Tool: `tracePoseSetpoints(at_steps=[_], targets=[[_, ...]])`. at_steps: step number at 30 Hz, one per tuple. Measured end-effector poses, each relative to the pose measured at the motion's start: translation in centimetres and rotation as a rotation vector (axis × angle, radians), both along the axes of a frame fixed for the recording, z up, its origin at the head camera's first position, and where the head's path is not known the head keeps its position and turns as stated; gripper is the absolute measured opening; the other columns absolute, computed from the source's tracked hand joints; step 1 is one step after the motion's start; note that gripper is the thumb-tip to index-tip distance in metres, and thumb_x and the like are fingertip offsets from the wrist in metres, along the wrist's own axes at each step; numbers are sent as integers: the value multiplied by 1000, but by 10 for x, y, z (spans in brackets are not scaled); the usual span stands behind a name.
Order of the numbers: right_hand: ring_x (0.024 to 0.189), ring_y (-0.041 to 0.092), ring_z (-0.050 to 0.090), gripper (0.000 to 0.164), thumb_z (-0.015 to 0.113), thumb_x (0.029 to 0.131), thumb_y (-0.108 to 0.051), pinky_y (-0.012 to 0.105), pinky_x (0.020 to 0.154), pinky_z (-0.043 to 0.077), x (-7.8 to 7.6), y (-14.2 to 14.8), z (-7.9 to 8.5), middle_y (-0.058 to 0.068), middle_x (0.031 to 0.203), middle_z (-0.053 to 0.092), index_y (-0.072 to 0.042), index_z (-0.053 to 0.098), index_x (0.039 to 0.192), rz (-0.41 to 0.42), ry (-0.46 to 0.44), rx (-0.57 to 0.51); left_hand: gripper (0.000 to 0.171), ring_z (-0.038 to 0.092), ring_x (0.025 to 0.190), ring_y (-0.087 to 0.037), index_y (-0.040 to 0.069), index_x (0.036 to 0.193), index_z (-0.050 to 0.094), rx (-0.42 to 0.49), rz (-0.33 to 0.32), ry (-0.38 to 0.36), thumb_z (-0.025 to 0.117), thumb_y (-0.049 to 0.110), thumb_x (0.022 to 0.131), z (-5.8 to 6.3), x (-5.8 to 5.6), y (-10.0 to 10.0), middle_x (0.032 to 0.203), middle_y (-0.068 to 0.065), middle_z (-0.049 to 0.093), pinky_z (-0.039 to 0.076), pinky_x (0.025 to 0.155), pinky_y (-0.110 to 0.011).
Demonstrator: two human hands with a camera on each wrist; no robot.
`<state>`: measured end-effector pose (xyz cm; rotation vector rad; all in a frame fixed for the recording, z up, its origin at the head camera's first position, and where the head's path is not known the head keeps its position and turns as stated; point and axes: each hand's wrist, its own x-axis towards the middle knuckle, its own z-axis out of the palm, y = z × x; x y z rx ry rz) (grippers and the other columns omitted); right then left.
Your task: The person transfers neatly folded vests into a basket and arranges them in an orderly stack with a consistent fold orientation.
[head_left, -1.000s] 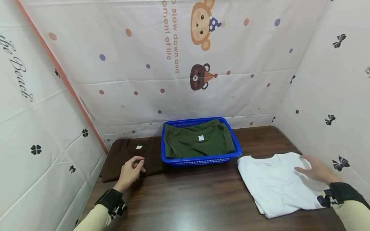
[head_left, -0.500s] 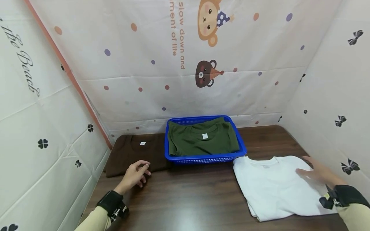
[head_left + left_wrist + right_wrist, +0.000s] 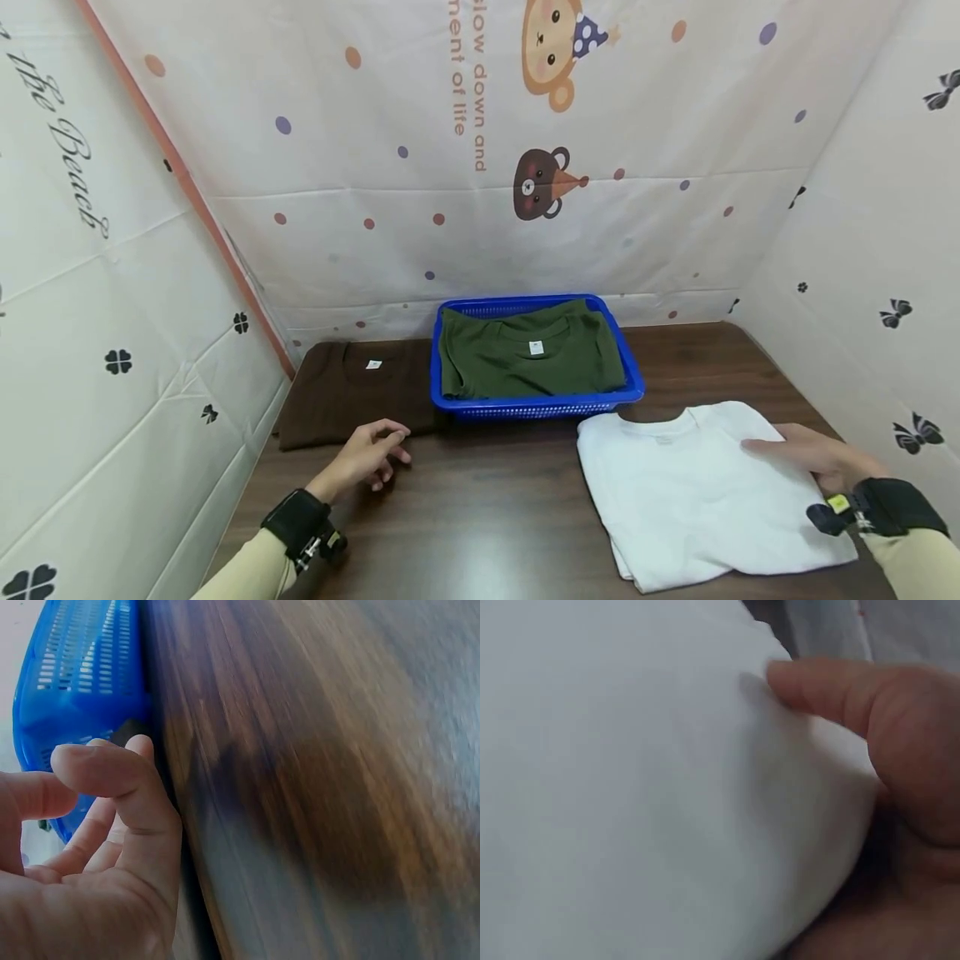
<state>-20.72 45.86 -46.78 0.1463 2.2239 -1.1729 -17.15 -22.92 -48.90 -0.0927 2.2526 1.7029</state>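
A folded white T-shirt point(image 3: 690, 500) lies on the table at the right, its neckline towards the back. My right hand point(image 3: 813, 454) grips its right edge, thumb on top and the other fingers under the cloth, as the right wrist view shows with the thumb point(image 3: 825, 686). My left hand point(image 3: 371, 457) hovers over the table with loosely bent fingers and holds nothing. It is in front of a folded brown T-shirt point(image 3: 337, 408). In the left wrist view the hand overlaps the blue basket point(image 3: 90, 712).
At the back middle stands the blue plastic basket point(image 3: 540, 407), with a folded dark green T-shirt point(image 3: 525, 371) inside it. Printed cloth walls point(image 3: 360, 258) enclose the wooden table point(image 3: 480, 508) at the back and on both sides.
My right hand has taken hold of the white T-shirt's right edge, and the shirt has slid left, nearer the basket. My left hand has moved slightly right. The head view has shifted a little.
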Motion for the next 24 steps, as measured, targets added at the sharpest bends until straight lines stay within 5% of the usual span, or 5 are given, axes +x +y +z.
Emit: tracePoseSetpoints(at_steps=[4, 7, 17, 24], targets=[[108, 33, 66, 75, 46, 111, -23, 54, 90, 56, 4, -12, -1, 15, 121, 68, 18, -1, 153, 82, -92, -316, 36, 52, 53, -15, 1, 131, 59, 9, -27, -10, 54, 28, 108, 2, 2, 4, 93, -16, 73, 43, 44, -27], [112, 31, 65, 73, 43, 112, -20, 52, 93, 56, 6, -25, -4, 12, 124, 67, 17, -5, 153, 112, -115, -407, 35, 54, 54, -16, 1, 131, 60, 6, -42, -8, 54, 27, 108, 3, 4, 5, 94, -16, 73, 44, 44, -27], [116, 30, 62, 79, 45, 112, -24, 51, 94, 55, 15, -80, -9, 17, 134, 59, 10, -11, 157, 113, -83, -407, 34, 60, 57, -17, -3, 133, 56, 18, -82, -10, 50, 21, 109, 3, 13, 6, 96, -19, 72, 51, 46, -30], [116, 30, 61, 77, 44, 112, -25, 50, 95, 55, 17, -113, -13, 16, 136, 58, 7, -9, 159, 137, -88, -483, 42, 73, 66, -32, -8, 138, 50, 90, -114, -108, 47, 23, 111, 3, 17, 15, 102, -21, 74, 61, 55, -44]])
